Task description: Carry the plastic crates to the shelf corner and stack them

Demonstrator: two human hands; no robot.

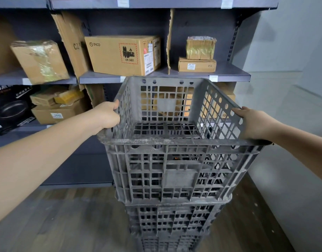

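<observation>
The grey steel shelving [163, 77] fills the view from nine round to one o'clock, its boards loaded with cardboard; the biggest is the PICO carton [120, 55] at twelve, with a tape-wrapped parcel [39, 60] at ten and two small boxes [198, 57] stacked at one; a pale wall [292, 51] closes the corner at two, and wood-plank flooring [65, 224] runs from six to eight.

At centre stands the stack of grey plastic crates [171, 220], at least two below, dropping out of view at six; the top crate [174, 170] sits on them, seemingly nested square, just in front of the shelving.

The left hand [107, 115] at nine grips the crate's left rim, fingers curled over the edge; the right hand [252, 122] at three clasps the right rim, fingers lying along it and curling over it.

This looks like the setting-down step; the crate appears seated, so the next move probably calls for a check that it sits level, then letting go with both hands together.
</observation>
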